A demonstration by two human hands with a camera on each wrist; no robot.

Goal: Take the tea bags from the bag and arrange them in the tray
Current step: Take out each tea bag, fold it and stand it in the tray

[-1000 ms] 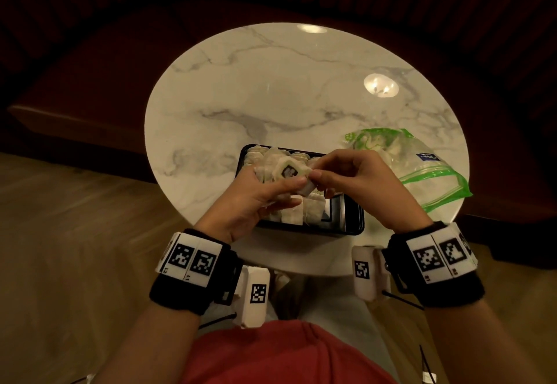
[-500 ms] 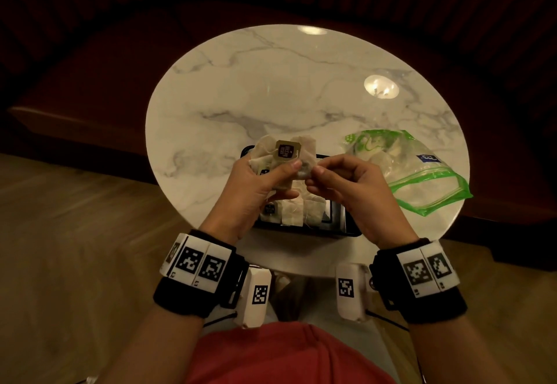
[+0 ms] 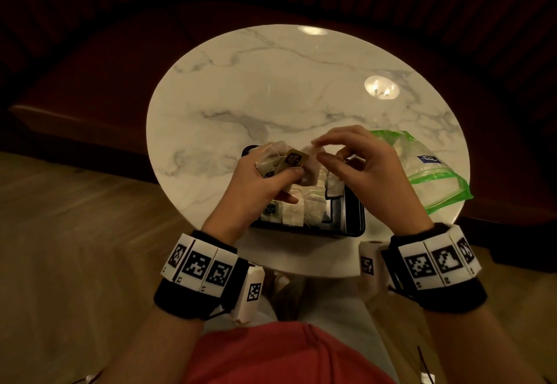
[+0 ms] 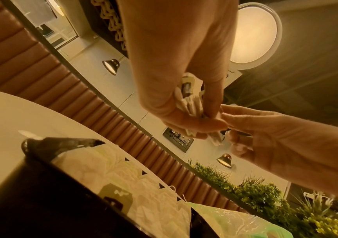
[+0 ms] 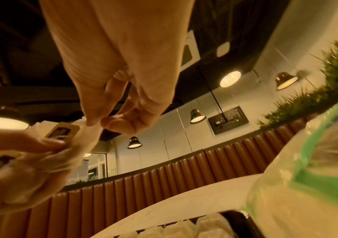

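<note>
Left hand (image 3: 256, 184) gripping bunched tea bags (image 3: 280, 162) above tray (image 3: 352, 217), right hand (image 3: 361, 166) pinching 1 edge

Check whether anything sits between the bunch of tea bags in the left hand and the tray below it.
Nothing visible blocks the way. The left hand holds the tea bags right above the black tray; only bags already laid in the tray lie beneath. The right hand pinches one bag of the bunch from the side.
</note>
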